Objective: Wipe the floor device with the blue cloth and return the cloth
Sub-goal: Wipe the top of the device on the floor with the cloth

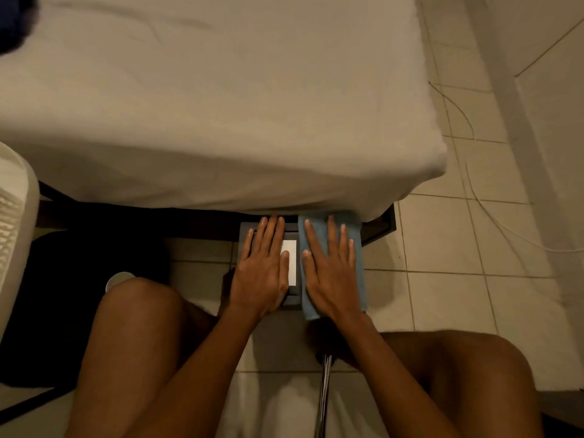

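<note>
Pale square floor tiles are covering the room, and a large bed with a cream-white sheet is filling the upper part of the view. A thin white cable is lying on the tiles at the right, near the wall. At the left edge a white ribbed plastic object is standing, and a small pale round cup is sitting on the floor beside the person's left knee.

Just under the edge of the bed, a flat dark grey rectangular floor device with a white rectangular panel in its middle is lying on the tiles. Its far end is going into the shadow under the bed.

The left hand is resting flat on the left half of the device, with the fingers stretched and open, gripping nothing; its thumb is touching the white panel. The right hand is also flat and open, with the fingers spread, and it is pressing down on the folded light blue cloth. This cloth is covering the right side of the device, from the bed edge to the near end.

A shiny metal tube is standing between the person's bare legs.
</note>
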A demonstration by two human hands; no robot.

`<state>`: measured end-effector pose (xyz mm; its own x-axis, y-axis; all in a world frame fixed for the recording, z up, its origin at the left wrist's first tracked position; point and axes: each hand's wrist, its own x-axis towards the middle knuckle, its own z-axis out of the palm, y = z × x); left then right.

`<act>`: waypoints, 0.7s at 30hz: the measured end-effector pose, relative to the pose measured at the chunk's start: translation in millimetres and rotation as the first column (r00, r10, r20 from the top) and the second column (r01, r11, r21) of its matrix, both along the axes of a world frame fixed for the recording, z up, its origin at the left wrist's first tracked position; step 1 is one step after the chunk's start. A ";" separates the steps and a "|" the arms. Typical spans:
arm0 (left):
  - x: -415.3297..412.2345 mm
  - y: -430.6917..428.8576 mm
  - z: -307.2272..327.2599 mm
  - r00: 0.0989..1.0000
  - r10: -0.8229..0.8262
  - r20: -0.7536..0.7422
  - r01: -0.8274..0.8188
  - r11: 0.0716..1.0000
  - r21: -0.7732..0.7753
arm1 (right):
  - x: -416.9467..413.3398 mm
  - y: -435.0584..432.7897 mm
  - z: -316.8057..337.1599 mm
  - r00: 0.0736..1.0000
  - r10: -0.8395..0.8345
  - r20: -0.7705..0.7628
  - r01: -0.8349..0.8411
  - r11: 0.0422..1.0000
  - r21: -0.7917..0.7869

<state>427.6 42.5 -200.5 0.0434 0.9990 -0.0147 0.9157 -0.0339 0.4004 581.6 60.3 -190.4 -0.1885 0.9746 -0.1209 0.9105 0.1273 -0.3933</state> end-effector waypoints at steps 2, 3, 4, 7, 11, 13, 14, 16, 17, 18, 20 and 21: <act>0.6 0.3 -0.8 1.000 -0.004 0.006 0.004 1.000 0.000 | 3.0 -4.5 0.3 0.999 -0.041 0.002 0.041 0.999 0.009; 0.5 -0.2 -0.9 1.000 -0.001 0.009 0.001 1.000 -0.004 | 2.3 -14.0 -1.0 0.998 -0.066 0.004 0.066 0.998 0.013; 0.3 -0.8 -1.3 1.000 0.003 0.007 -0.003 1.000 -0.004 | 0.0 -25.8 -1.8 0.996 -0.084 0.009 0.084 0.996 0.013; -0.2 0.6 -0.3 1.000 -0.002 0.012 0.002 1.000 -0.004 | -12.0 -38.9 -5.1 0.994 -0.096 0.043 0.095 0.995 0.009; 0.4 -0.5 0.1 1.000 0.005 0.025 -0.004 1.000 -0.026 | -9.3 -9.6 0.0 0.998 -0.054 0.013 0.054 0.998 0.010; 0.5 0.9 0.7 0.999 0.005 0.033 -0.004 1.000 -0.023 | -2.9 -6.1 -0.9 0.998 -0.062 0.005 0.061 0.998 0.012; 0.5 0.6 0.1 0.999 0.005 0.032 -0.004 1.000 -0.023 | -1.7 -12.4 -1.7 0.997 -0.079 0.014 0.079 0.997 0.016; -1.2 -0.6 -1.8 1.000 0.007 0.025 -0.006 1.000 -0.026 | -6.6 -30.7 -4.3 0.994 -0.107 0.036 0.106 0.994 0.020; -0.9 -0.1 -2.3 0.999 0.009 0.034 -0.008 1.000 -0.026 | -9.2 -36.6 -3.8 0.993 -0.111 0.043 0.111 0.994 0.017; -1.7 0.1 -2.3 0.999 0.009 0.041 -0.008 1.000 -0.024 | -12.6 -38.6 -1.0 0.994 -0.106 0.041 0.106 0.994 0.001; -1.7 0.6 -1.7 0.999 0.004 0.049 -0.003 1.000 -0.020 | -13.6 -30.6 6.3 0.997 -0.079 0.024 0.080 0.996 -0.047; -1.3 0.8 -1.5 0.999 -0.002 0.049 0.003 1.000 -0.022 | -11.8 -25.0 9.0 0.997 -0.069 0.015 0.070 0.995 -0.070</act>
<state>426.4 43.4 -202.0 0.0473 0.9983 -0.0341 0.8948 -0.0272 0.4457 569.7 35.3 -181.4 -0.1186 0.9744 -0.1912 0.9212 0.0361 -0.3874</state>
